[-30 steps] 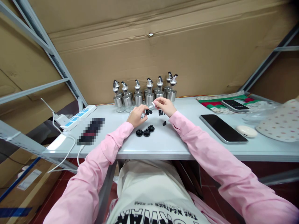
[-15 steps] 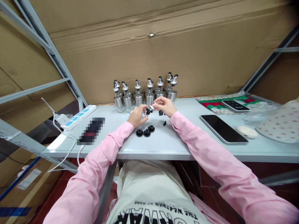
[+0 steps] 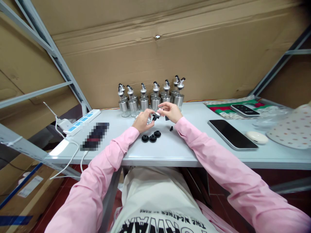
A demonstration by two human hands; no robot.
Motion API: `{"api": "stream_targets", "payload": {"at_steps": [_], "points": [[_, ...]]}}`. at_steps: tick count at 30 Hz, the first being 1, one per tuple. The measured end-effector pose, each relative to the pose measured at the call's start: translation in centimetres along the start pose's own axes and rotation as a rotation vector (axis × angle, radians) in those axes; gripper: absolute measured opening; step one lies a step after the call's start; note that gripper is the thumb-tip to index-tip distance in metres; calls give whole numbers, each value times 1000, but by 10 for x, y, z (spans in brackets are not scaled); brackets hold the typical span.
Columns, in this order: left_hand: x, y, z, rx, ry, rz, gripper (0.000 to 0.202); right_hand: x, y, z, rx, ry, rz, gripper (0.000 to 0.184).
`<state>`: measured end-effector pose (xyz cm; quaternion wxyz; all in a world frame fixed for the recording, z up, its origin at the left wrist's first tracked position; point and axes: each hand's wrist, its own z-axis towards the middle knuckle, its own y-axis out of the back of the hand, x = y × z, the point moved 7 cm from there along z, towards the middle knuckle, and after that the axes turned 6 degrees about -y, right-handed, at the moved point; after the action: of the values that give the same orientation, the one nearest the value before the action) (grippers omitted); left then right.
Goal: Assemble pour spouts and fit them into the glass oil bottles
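My left hand [image 3: 142, 120] and my right hand [image 3: 172, 111] meet over the white table [image 3: 175, 147], both pinched on a small pourer spout [image 3: 155, 115] with a silver tip and a black stopper. The left fingers grip its black end, the right fingers its silver end. Three black round stoppers [image 3: 151, 137] lie on the table just in front of my left hand. A few smaller black pieces [image 3: 171, 128] lie by my right wrist. Several steel dispenser bottles [image 3: 150, 97] with spouts stand in a row right behind my hands.
A white power strip [image 3: 81, 121] with cables lies at the left edge, a dark blurred item [image 3: 95, 136] beside it. To the right lie a tablet [image 3: 232, 133], a phone [image 3: 244, 110] on patterned cloth, a white mouse [image 3: 256, 137] and a dotted cloth [image 3: 291, 127]. Cardboard lines the back.
The spout piece has sunk slightly between my hands and my right fingers have shifted on its silver end. Both arms stay in place.
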<state>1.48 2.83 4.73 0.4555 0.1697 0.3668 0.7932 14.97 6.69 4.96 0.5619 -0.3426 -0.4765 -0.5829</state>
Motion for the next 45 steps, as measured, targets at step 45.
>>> {"api": "stream_targets", "payload": {"at_steps": [45], "points": [[15,-5,-2,54,226,56,28,9,-27,-14,117,287,-393,29]]}}
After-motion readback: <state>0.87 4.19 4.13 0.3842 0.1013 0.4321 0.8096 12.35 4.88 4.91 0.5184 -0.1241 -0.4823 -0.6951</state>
